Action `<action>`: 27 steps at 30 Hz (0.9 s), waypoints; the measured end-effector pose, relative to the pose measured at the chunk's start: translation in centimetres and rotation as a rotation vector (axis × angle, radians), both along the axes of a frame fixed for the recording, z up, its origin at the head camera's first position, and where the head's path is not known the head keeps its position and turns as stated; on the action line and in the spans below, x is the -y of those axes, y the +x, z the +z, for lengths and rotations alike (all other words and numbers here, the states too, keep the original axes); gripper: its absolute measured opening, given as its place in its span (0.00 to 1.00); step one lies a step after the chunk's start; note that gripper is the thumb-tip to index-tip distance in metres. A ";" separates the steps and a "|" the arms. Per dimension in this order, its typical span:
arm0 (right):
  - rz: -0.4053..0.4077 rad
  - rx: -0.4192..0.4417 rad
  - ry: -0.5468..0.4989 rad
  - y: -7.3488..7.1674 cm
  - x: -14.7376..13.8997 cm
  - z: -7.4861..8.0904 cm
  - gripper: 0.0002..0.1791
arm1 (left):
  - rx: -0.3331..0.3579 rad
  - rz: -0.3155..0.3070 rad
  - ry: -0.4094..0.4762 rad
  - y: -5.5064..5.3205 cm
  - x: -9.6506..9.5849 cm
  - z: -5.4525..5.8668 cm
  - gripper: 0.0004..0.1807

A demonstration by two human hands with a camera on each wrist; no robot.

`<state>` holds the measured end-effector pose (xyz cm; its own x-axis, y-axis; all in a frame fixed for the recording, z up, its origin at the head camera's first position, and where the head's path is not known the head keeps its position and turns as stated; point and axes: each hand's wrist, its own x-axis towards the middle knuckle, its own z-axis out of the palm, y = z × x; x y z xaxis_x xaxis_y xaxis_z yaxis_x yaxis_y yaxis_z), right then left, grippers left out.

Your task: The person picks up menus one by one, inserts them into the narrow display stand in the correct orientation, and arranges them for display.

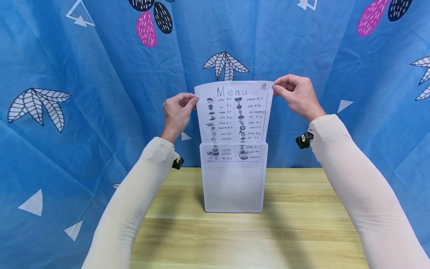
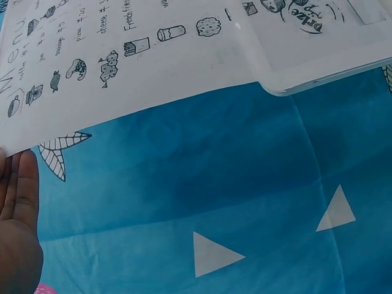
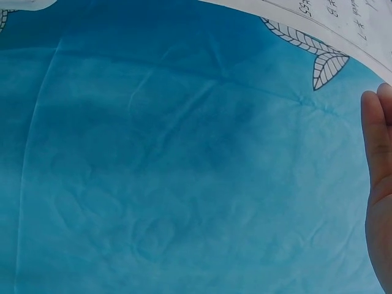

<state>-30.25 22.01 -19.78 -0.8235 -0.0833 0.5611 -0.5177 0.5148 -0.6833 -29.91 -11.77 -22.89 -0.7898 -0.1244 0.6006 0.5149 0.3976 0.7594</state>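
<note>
A paper menu sheet [image 1: 228, 119] with drawn food items and prices stands upright, its lower part inside a clear display holder [image 1: 233, 186] on the table. My left hand [image 1: 178, 114] pinches the sheet's upper left edge between thumb and fingers. At the top right corner, my right hand [image 1: 298, 93] pinches the sheet too. In the left wrist view the menu [image 2: 122, 73] runs into the holder's rounded corner [image 2: 282, 89], and the left hand [image 2: 19, 226] shows at the edge. The right wrist view catches the right hand [image 3: 381, 184] below the paper's curved edge [image 3: 294, 18].
The holder stands on a light wooden table [image 1: 235, 239], near its back edge. Behind and beside it hangs a blue patterned curtain [image 1: 289, 48]. Small black devices [image 1: 304, 140] are strapped at both wrists over pale sleeves [image 1: 356, 186].
</note>
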 end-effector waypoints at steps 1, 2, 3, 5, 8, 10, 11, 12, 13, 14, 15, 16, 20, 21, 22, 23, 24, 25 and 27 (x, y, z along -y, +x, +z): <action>0.000 0.000 0.001 0.0 0.0 -0.1 0.12 | 0.003 -0.001 -0.001 0.0 0.0 -0.1 0.11; 0.000 0.002 0.001 0.0 0.0 -0.1 0.12 | 0.006 -0.002 -0.002 0.0 0.0 -0.1 0.11; 0.000 0.002 0.001 0.0 0.0 -0.2 0.12 | 0.007 -0.001 -0.005 0.0 0.0 -0.2 0.11; 0.004 0.002 0.001 -0.1 0.0 -0.3 0.12 | 0.008 -0.002 -0.009 0.0 0.1 -0.3 0.11; 0.010 0.000 0.000 -0.2 0.0 -0.5 0.12 | 0.008 -0.007 -0.006 0.0 0.1 -0.4 0.11; 0.012 -0.001 -0.002 -0.2 0.0 -0.6 0.12 | 0.008 -0.009 -0.009 0.1 0.1 -0.5 0.11; 0.013 -0.002 -0.001 -0.2 0.0 -0.7 0.12 | 0.008 -0.012 -0.008 0.1 0.1 -0.5 0.11; 0.014 -0.002 -0.002 -0.1 0.0 -0.7 0.11 | 0.008 -0.013 -0.008 0.1 0.1 -0.5 0.11; 0.015 -0.001 -0.002 -0.1 0.0 -0.7 0.12 | 0.009 -0.013 -0.009 0.1 0.1 -0.6 0.11; 0.015 -0.001 -0.002 -0.1 0.0 -0.8 0.12 | 0.010 -0.012 -0.010 0.1 0.1 -0.6 0.11; 0.015 -0.001 -0.001 -0.1 -0.1 -0.8 0.12 | 0.011 -0.011 -0.012 0.2 0.0 -0.7 0.11; 0.014 0.001 0.000 -0.2 -0.1 -0.9 0.12 | 0.011 -0.010 -0.013 0.1 0.0 -0.7 0.11; 0.012 0.007 0.000 -0.2 -0.1 -1.0 0.12 | 0.007 -0.012 -0.014 0.1 -0.1 -0.8 0.11; 0.011 0.010 0.000 -0.2 -0.1 -1.1 0.12 | 0.004 -0.015 -0.013 0.1 -0.1 -0.9 0.11; 0.010 0.011 -0.001 -0.2 -0.2 -1.1 0.12 | 0.003 -0.018 -0.012 0.0 -0.1 -0.9 0.11; 0.009 0.012 0.001 -0.2 -0.2 -1.1 0.12 | 0.002 -0.020 -0.012 0.0 -0.1 -0.9 0.11; 0.009 0.013 0.003 -0.2 -0.2 -1.2 0.12 | 0.003 -0.021 -0.012 0.0 0.0 -1.0 0.11; 0.008 0.015 0.005 -0.2 -0.2 -1.2 0.12 | 0.003 -0.021 -0.013 0.0 0.0 -1.1 0.11; 0.005 0.022 0.011 -0.2 -0.2 -1.3 0.12 | 0.008 -0.017 -0.018 -0.1 0.0 -1.2 0.12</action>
